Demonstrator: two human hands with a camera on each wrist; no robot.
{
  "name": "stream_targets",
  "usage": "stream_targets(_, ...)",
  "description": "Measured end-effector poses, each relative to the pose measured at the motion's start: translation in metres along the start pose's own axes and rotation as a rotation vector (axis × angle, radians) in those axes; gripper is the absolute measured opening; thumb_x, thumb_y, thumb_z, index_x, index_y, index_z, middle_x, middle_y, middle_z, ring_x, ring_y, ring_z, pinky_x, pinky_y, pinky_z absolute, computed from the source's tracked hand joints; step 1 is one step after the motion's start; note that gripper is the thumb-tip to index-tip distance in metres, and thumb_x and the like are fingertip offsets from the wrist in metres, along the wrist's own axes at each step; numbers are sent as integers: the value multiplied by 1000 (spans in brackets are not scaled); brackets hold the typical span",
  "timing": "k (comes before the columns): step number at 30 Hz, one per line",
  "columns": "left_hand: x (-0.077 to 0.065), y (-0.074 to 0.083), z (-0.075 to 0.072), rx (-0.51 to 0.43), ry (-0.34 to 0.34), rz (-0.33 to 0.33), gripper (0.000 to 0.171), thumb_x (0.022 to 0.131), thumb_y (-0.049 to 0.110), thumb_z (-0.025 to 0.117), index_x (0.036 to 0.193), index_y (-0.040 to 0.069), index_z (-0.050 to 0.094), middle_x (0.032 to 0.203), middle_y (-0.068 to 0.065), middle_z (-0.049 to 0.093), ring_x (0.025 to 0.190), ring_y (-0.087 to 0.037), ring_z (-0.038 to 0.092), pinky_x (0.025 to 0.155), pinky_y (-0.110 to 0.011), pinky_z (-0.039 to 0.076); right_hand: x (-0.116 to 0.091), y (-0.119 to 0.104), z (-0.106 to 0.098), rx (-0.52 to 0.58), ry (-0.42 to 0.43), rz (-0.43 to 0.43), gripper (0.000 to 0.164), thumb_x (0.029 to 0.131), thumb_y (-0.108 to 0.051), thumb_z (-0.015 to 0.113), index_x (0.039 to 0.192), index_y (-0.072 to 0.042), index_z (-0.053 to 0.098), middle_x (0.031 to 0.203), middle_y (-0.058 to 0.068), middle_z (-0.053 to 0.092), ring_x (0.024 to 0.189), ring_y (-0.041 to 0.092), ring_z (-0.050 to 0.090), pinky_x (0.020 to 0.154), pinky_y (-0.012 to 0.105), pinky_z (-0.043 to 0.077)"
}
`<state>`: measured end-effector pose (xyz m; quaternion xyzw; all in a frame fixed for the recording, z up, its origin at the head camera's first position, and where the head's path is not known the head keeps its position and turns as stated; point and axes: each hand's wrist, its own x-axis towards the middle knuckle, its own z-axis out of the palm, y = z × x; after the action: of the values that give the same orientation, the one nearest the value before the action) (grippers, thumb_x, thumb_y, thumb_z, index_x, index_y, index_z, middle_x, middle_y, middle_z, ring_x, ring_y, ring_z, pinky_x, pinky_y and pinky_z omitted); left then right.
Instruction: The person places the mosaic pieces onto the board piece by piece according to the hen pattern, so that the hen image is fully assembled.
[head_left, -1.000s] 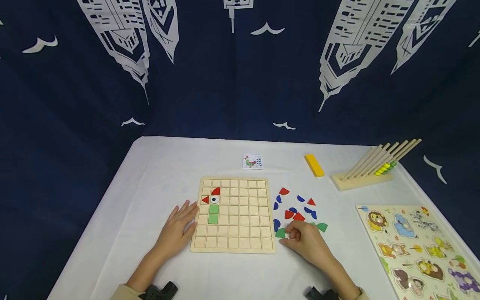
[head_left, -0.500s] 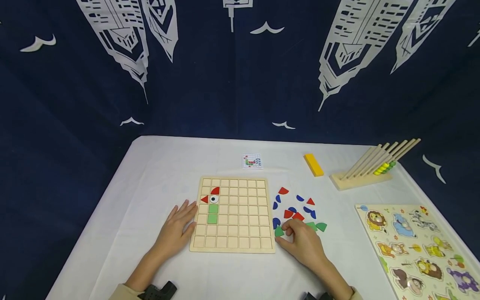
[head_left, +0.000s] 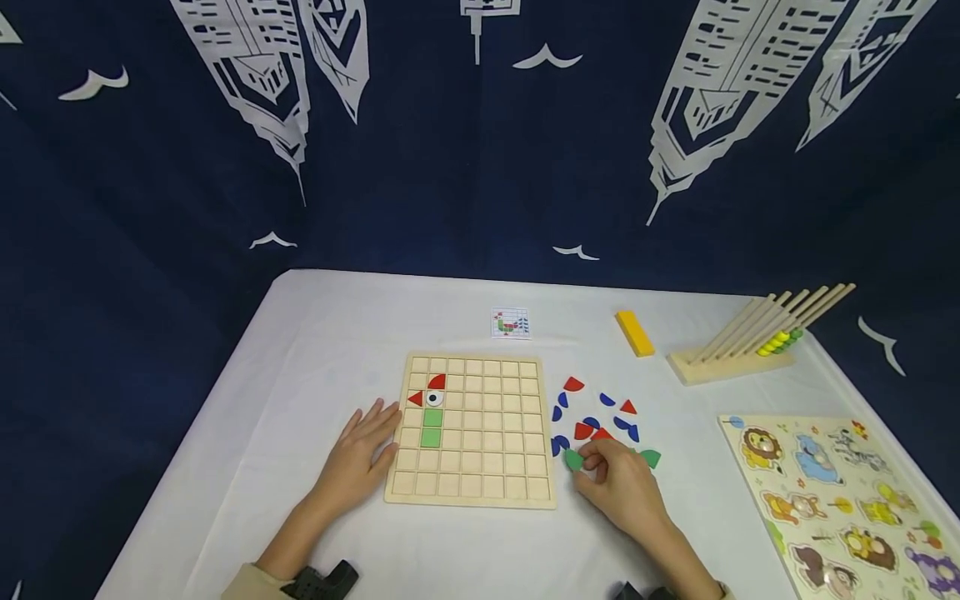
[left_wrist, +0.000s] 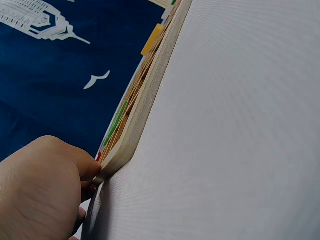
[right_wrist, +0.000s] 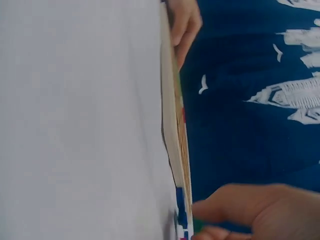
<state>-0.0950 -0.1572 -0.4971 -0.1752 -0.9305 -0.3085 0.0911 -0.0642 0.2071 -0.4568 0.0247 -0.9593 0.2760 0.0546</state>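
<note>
My left hand [head_left: 363, 454] lies beside the wooden grid board [head_left: 480, 492], its extended fingers touching the left edge. In the left wrist view that hand [left_wrist: 45, 185] meets the board's corner [left_wrist: 127, 142]. On the grid are a red quarter-circle [head_left: 437, 382], a red triangle [head_left: 416, 399], an eye tile [head_left: 433, 398] and two green squares [head_left: 432, 437]. Right of the board, my right hand [head_left: 622, 487] pinches a green fan-shaped piece [head_left: 573, 460] between thumb and forefinger. Its green also shows behind the fingers in the right wrist view.
Loose blue half-circles [head_left: 607, 400] and red pieces [head_left: 573, 384] lie behind the right hand. A small pattern card [head_left: 511, 323] and a yellow block [head_left: 635, 333] are farther back. At the right stand a peg rack [head_left: 731, 367] with beads and an animal puzzle [head_left: 817, 500].
My right hand has taken the green fan-shaped piece between its fingertips and shifted it slightly away from the board. The left hand stays at the board's edge. The head view has shifted a little.
</note>
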Motion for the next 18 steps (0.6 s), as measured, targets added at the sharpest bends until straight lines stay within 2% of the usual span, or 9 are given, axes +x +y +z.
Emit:
stream_targets(4,1,0,1,2,2,-1,45,90,8,64,133,-4,57,144,-15,52,141,-33,39,117,-57,22,5,-10,-3,32,24,-79,23,66,-1,77,87,-7,70,71,-4,59,58,3,43,50,18,38)
stream_targets(8,1,0,1,4,4,-5,45,90,8,65,133,-4,57,144,-15,52,141,-32,39,118,-56,23,14,-34,6,73,0,-205,22,66,-1,77,86,-8,69,71,-5,58,57,-1,41,50,16,37)
stream_targets(14,1,0,1,-2,-2,1,45,90,8,64,133,-4,57,143,-15,52,141,-33,39,117,-57,23,23,-83,34,119,-111,-400,19,68,-4,77,85,-9,70,72,-6,58,62,-1,45,54,14,39)
stream_targets(18,1,0,2,17,13,10,45,90,8,65,133,-4,57,143,-15,53,140,-34,41,116,-58,24,29,-111,53,117,-189,-463,15,71,-7,77,85,-9,71,72,-5,59,64,0,47,55,14,39)
